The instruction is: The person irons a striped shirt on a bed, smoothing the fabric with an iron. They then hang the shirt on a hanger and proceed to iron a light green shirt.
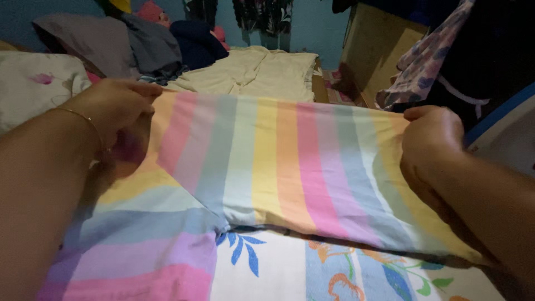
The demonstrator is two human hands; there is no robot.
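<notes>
Head view, looking down over a bed. Both hands hold a pastel-striped cloth (267,161) stretched between them. The left hand (114,111) is closed around the cloth's upper left corner, fingers curled over the edge and thumb on top; a thin gold bracelet (83,120) circles its wrist. The right hand (432,139) pinches the upper right corner, fingers folded down over the edge with the fabric caught between them and the palm. Between the two grips the top edge runs taut and nearly level, so the held panel's long axis lies left to right across the view. The stripes (orange, pink, lilac, grey-blue, yellow) run at right angles to that edge, from the grips down toward the viewer. Below the left grip the cloth turns: a lower part lies flat with its stripes running crosswise. Beneath the hanging lower edge, nearer the viewer than both grips, lies a white floral bedsheet (334,273) with blue leaves and orange flowers. Beyond the grips lie a cream folded cloth (256,69) and a heap of dark clothes (156,47); left of the left grip, a pale pillow (33,83); beyond the right grip hangs a patterned garment (423,61).
</notes>
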